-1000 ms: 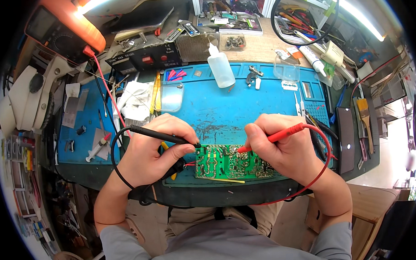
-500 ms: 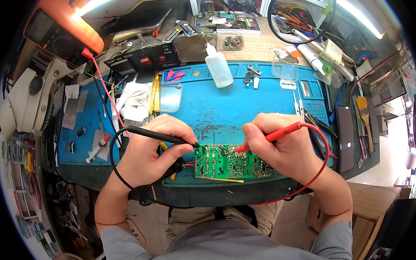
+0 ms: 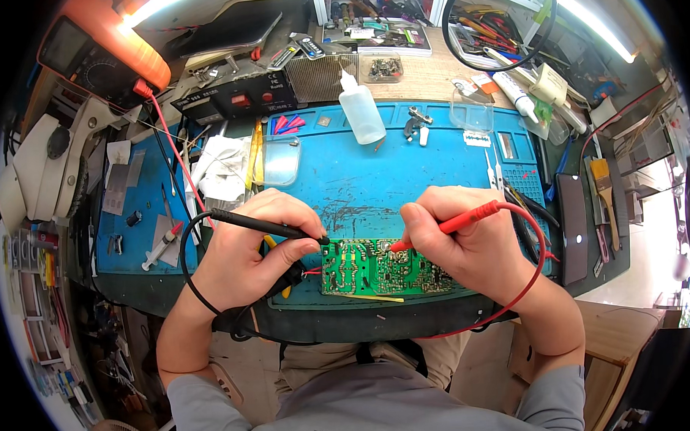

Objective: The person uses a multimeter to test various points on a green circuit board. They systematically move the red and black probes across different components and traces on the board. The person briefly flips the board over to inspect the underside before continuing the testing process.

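A green circuit board [image 3: 354, 272] lies near the front edge of the blue work mat [image 3: 336, 166], its soldered side up. My left hand [image 3: 251, 253] pinches a black multimeter probe [image 3: 258, 224], whose tip end is at the board's upper left corner. In my right hand [image 3: 460, 238] is a red multimeter probe [image 3: 467, 217], slanting down to the upper middle of the board. Whether the metal tips touch the board is too small to tell. My right fingers cover part of the board's right end. A red lead and a black lead trail from the probes.
An orange multimeter [image 3: 100, 57] stands at the far left. Behind the board is a white squeeze bottle [image 3: 362, 112]. A syringe [image 3: 162, 246] lies on the left, tweezers [image 3: 494, 168] on the right. A yellow-handled tool [image 3: 274, 244] sits beside my left hand. A dark phone [image 3: 572, 226] rests far right.
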Motion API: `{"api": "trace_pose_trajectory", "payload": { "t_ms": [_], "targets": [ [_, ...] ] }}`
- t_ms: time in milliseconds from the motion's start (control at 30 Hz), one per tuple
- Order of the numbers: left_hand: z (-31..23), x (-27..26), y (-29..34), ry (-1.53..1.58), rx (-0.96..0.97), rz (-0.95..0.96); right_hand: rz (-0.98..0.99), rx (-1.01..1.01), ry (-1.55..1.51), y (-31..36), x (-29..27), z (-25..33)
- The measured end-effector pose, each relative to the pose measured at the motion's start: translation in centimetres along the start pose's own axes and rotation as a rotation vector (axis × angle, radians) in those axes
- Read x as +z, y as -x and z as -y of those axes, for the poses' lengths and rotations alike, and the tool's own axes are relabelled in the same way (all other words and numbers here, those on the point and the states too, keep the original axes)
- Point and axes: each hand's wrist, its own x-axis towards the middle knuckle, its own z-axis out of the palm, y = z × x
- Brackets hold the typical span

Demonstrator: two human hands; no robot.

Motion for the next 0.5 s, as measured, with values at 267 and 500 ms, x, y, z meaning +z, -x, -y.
{"api": "trace_pose_trajectory", "payload": {
  "t_ms": [267, 500],
  "targets": [
    [-0.10, -0.06, -0.03, -0.012, 0.010, 0.005, 0.022, -0.063, -0.066, 0.03, 0.27, 0.52],
    [-0.17, -0.09, -0.06, -0.005, 0.005, 0.011, 0.036, -0.067, -0.061, 0.06, 0.50, 0.41]
  ]
}}
